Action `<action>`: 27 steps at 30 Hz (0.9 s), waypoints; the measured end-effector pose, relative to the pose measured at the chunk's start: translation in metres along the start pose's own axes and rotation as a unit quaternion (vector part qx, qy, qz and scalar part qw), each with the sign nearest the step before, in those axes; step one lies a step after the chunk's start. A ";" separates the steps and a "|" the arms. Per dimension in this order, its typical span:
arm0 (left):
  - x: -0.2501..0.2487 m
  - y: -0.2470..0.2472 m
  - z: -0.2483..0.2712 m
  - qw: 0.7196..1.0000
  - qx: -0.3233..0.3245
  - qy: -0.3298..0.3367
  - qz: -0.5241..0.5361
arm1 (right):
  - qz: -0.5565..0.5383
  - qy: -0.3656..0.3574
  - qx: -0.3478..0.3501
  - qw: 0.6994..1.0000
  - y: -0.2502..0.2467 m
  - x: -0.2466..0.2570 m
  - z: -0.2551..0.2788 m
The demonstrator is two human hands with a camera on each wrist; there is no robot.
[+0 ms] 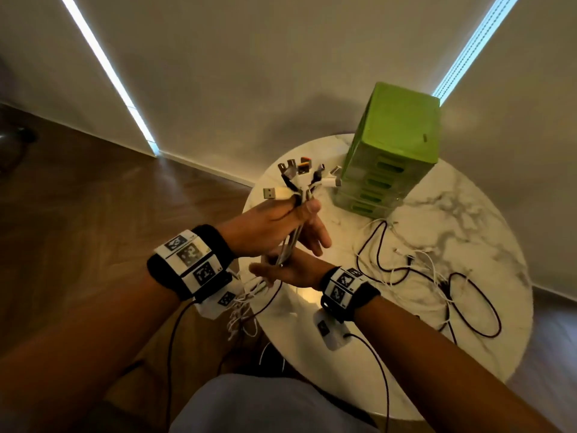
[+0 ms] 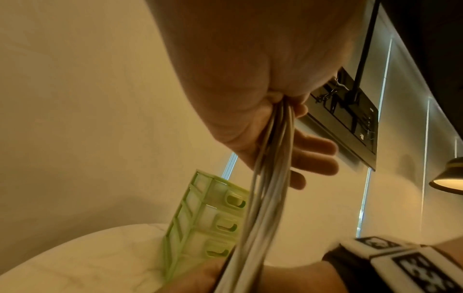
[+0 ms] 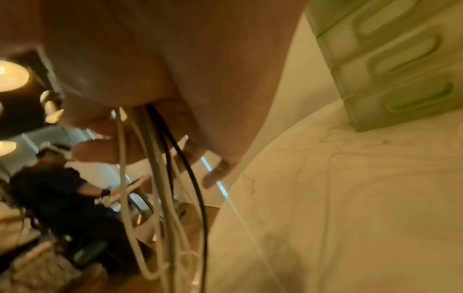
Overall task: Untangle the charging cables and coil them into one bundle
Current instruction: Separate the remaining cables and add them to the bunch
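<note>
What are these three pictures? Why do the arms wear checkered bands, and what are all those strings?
No machine here: these are a person's two hands. The big picture comes from a camera on the person's head, looking down. The other two come from small cameras on the wrists, looking along each palm. The patterned wristbands sit where those cameras are worn. The strings are charging cables. The left hand grips the bunch just below the plugs, which fan out above it. The right hand holds the same bunch lower down. The cables' other ends lie in loops on the round marble table, beside a green box of little drawers.
</note>
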State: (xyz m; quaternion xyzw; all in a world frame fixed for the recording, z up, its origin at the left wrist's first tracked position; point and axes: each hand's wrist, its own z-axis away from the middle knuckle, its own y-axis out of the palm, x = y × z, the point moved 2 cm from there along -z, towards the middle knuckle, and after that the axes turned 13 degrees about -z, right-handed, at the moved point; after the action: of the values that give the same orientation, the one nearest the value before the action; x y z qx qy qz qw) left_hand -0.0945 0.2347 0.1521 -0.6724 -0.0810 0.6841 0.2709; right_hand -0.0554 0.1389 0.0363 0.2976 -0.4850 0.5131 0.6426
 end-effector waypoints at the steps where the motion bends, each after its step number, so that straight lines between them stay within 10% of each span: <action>1: 0.001 -0.004 0.000 1.000 -0.019 -0.003 -0.012 | 0.006 -0.009 -0.042 0.999 -0.005 -0.003 -0.005; 6: 0.018 -0.006 -0.023 0.987 -0.132 -0.021 0.092 | 0.284 -0.188 -0.243 0.908 -0.042 -0.011 -0.007; 11: 0.007 0.015 -0.063 0.977 -0.132 -0.048 0.163 | 0.080 -0.022 -0.067 0.994 -0.059 -0.034 0.021; 15: 0.004 0.047 -0.097 0.980 -0.094 -0.059 0.166 | -0.016 -0.030 -0.206 0.978 -0.111 -0.068 0.078; 20: 0.008 0.093 -0.137 0.979 -0.065 -0.098 0.164 | -0.023 0.043 -0.454 0.890 -0.205 -0.148 0.163; 24: 0.009 0.122 -0.158 0.980 -0.046 -0.115 0.155 | 0.051 0.206 -0.414 0.885 -0.244 -0.203 0.204; 27: 0.010 0.140 -0.169 0.982 -0.041 -0.122 0.139 | 0.106 0.191 -0.361 0.907 -0.250 -0.220 0.204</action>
State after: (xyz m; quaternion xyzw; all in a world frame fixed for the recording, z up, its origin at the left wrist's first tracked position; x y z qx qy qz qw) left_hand 0.0327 0.0793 0.0628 -0.5990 -0.0472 0.7881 0.1338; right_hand 0.1159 -0.1964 -0.0671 -0.1114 -0.5340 0.4146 0.7284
